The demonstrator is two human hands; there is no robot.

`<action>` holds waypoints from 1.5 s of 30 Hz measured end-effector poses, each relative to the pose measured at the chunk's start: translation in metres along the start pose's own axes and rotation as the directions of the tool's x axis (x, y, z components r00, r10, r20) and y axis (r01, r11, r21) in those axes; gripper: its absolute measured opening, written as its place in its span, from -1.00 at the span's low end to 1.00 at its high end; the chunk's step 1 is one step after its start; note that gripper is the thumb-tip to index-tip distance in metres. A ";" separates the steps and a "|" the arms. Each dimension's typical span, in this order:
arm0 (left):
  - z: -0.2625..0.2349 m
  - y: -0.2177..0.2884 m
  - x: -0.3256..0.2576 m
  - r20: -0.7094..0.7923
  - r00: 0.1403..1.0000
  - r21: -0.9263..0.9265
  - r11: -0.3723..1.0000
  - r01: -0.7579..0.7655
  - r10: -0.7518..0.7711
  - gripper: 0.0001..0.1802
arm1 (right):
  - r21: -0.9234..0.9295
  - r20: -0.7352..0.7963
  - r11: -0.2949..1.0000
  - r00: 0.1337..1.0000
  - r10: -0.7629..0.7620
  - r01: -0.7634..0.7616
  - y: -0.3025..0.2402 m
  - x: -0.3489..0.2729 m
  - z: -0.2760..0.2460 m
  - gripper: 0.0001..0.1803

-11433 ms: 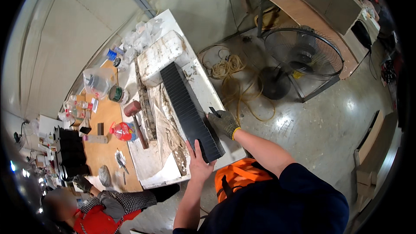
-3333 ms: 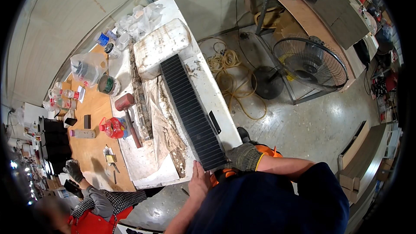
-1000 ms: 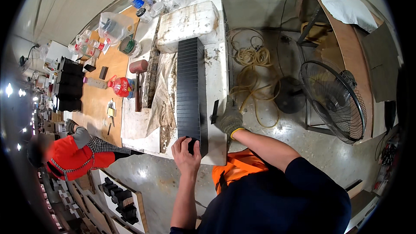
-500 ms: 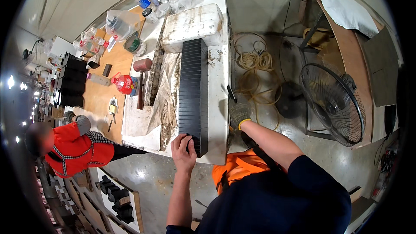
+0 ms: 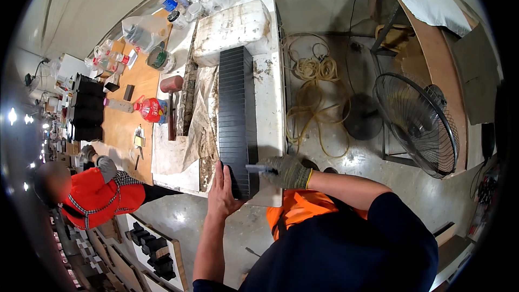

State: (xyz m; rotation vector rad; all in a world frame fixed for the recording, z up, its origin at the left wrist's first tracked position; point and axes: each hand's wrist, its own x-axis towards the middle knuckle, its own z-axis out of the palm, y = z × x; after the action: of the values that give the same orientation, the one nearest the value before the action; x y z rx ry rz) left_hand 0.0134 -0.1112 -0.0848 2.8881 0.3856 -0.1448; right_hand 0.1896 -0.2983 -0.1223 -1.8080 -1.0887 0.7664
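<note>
Hands (image 5: 224,194) brace long black ribbed panel (image 5: 236,113) beside white foam block (image 5: 231,26).

Packaging on the bench, upper left of frame

Red bottle with label (image 5: 150,109) lying left-centre on the wooden top; blue-capped bottles (image 5: 174,4) at top; clear plastic bag (image 5: 139,30) just below them; large white foam block (image 5: 231,26) upper centre.

Your right hand (image 5: 285,171) wears a speckled grey-green glove with a yellow cuff; your left hand (image 5: 223,194) is bare. The ribbed panel (image 5: 237,119) is black, the surface (image 5: 270,103) stained white, the foam block (image 5: 231,26) dirty white, the rope (image 5: 313,70) yellow.
</note>
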 end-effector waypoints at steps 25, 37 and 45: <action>0.007 -0.001 0.007 -0.252 0.962 -0.125 0.982 -0.143 0.108 0.19 | -0.313 -0.153 0.613 0.599 -0.786 0.725 0.033 0.010 0.058 -0.85; 0.009 -0.010 0.001 -0.250 0.960 -0.123 0.979 -0.162 0.128 0.18 | 0.202 0.238 0.969 0.953 -0.189 0.141 0.003 0.060 -0.021 -0.75; 0.008 -0.003 0.007 -0.213 0.974 -0.155 0.982 -0.112 0.077 0.19 | -0.323 -0.245 0.892 0.882 -0.402 0.317 0.063 0.077 0.001 -0.80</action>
State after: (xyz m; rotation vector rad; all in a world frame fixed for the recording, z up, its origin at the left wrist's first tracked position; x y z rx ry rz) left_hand 0.0183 -0.1087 -0.0943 2.7558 0.2786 0.1958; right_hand 0.2448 -0.2442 -0.1846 -1.7938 -1.3181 0.1032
